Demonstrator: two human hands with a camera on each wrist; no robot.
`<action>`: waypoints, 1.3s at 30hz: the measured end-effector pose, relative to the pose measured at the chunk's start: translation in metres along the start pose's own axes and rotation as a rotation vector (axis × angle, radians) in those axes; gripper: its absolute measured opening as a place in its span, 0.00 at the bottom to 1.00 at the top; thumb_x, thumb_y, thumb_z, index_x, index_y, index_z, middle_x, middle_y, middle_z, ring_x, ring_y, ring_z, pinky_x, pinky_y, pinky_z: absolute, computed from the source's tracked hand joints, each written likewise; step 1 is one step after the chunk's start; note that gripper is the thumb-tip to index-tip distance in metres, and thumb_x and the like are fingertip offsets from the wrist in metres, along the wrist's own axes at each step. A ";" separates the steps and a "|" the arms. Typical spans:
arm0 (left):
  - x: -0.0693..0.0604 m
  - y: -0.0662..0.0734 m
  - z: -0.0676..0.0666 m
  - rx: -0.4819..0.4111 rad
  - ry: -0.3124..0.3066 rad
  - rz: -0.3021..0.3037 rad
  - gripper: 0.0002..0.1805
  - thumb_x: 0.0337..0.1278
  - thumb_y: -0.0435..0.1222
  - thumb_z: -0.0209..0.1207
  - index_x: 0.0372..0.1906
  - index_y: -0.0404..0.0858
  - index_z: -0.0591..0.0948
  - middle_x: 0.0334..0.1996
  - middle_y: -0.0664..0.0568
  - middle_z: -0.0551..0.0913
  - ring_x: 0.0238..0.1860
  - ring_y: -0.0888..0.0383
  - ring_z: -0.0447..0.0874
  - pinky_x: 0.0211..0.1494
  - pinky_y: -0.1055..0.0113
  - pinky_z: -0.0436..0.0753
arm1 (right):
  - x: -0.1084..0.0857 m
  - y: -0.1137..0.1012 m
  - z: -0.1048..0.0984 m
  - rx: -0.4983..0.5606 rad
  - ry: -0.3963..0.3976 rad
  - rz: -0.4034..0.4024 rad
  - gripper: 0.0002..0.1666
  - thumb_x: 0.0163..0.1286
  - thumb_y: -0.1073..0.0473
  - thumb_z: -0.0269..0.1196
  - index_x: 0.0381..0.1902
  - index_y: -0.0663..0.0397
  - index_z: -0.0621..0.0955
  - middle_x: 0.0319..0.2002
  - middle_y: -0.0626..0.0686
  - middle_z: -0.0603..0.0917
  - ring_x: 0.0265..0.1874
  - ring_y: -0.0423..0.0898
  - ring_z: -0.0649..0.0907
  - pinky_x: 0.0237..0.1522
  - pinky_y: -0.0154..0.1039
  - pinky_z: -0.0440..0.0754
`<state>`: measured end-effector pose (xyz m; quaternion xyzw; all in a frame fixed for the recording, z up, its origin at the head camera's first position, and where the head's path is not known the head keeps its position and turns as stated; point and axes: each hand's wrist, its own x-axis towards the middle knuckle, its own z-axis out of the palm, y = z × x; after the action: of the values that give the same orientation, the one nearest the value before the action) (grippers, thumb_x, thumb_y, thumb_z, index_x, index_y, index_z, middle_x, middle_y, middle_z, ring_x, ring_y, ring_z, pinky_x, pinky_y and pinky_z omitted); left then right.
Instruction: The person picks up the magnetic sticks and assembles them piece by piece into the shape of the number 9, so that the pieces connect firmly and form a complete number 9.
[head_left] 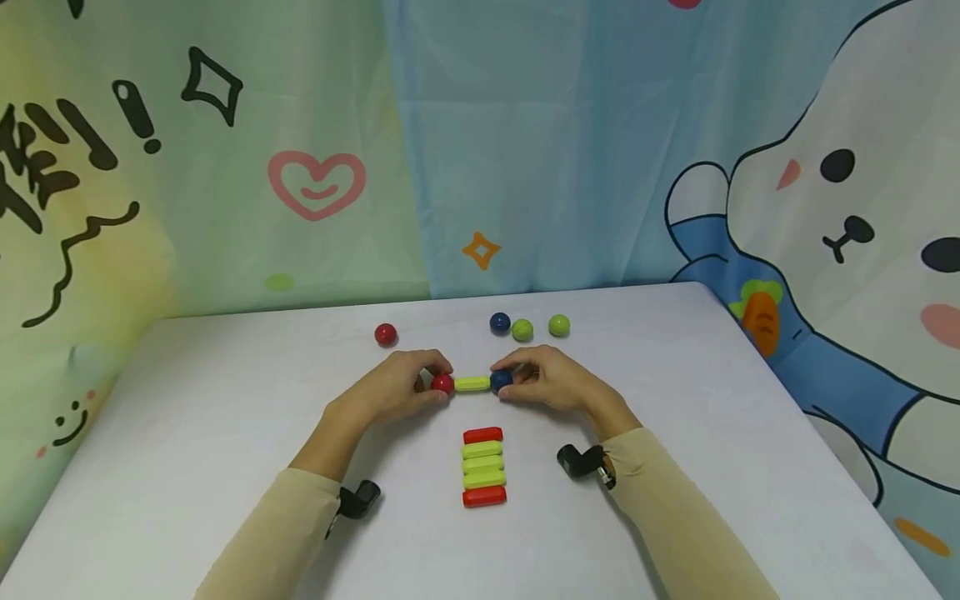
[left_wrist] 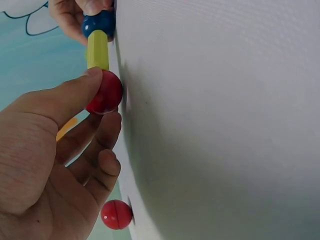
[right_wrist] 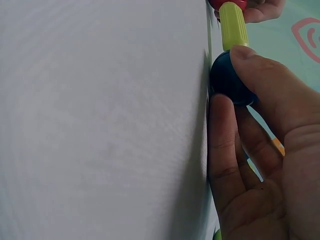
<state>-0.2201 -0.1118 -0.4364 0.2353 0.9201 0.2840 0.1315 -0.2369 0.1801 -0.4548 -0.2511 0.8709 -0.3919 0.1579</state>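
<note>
A yellow-green rod (head_left: 472, 383) joins a red ball (head_left: 443, 383) at its left end and a dark blue ball (head_left: 500, 382) at its right end. My left hand (head_left: 396, 387) pinches the red ball between thumb and fingers. On the other side, my right hand (head_left: 553, 381) grips the blue ball the same way. In the left wrist view the thumb lies against the red ball (left_wrist: 106, 93) where it meets the rod (left_wrist: 98, 50). The right wrist view has the blue ball (right_wrist: 230, 80) between thumb and fingertips, low over the white surface.
Nearer me lies a column of short rods, red ones (head_left: 484, 497) at both ends and yellow-green ones (head_left: 483, 464) between. Toward the table's back edge sit a loose red ball (head_left: 386, 335), a blue ball (head_left: 500, 323) and two green balls (head_left: 522, 330). A printed curtain (head_left: 540, 150) hangs behind.
</note>
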 end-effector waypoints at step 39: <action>-0.010 -0.008 -0.003 -0.030 -0.004 -0.028 0.24 0.62 0.42 0.70 0.62 0.46 0.79 0.53 0.53 0.85 0.43 0.59 0.83 0.55 0.59 0.83 | 0.001 0.001 0.001 0.013 -0.008 0.013 0.22 0.66 0.55 0.74 0.58 0.47 0.86 0.49 0.47 0.86 0.42 0.45 0.82 0.51 0.40 0.82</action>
<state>-0.2154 -0.1241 -0.4373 0.2212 0.9186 0.2955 0.1410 -0.2377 0.1792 -0.4565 -0.2459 0.8692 -0.3956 0.1658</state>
